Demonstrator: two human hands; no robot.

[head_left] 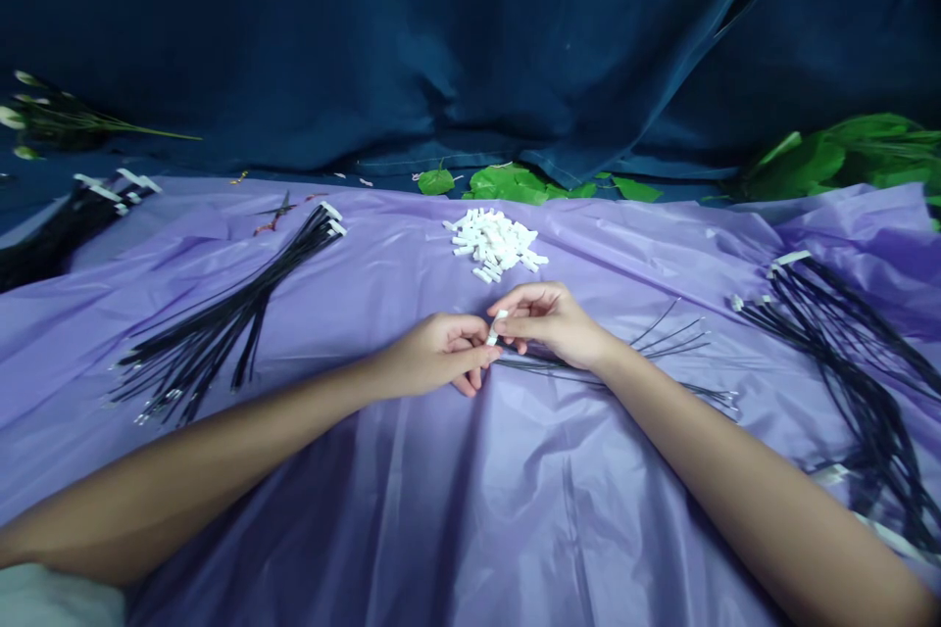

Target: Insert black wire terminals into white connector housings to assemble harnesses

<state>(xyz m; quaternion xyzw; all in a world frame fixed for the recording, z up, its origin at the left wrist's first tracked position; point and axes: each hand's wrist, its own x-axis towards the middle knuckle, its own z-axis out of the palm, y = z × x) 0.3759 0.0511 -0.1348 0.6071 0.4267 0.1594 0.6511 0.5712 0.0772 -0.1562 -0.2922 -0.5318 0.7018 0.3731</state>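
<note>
Near the middle of the purple sheet, my left hand (441,353) and my right hand (545,321) meet, both closed in a pinch on one small white connector housing (497,327). Black wires (559,367) run from beside the connector under my right hand and fan out to the right, with bare-looking metal tips at their far ends. Whether my right fingers also grip a wire is hidden. Just beyond my hands lies a heap of loose white connector housings (494,243).
On the left rests a bundle of black wires (246,309) with white connectors; another dark bundle (66,220) lies farther left. Small scissors (275,214) sit behind. More black cables (845,372) occupy the right. Green leaves (515,184) edge the blue cloth (368,39) at the back.
</note>
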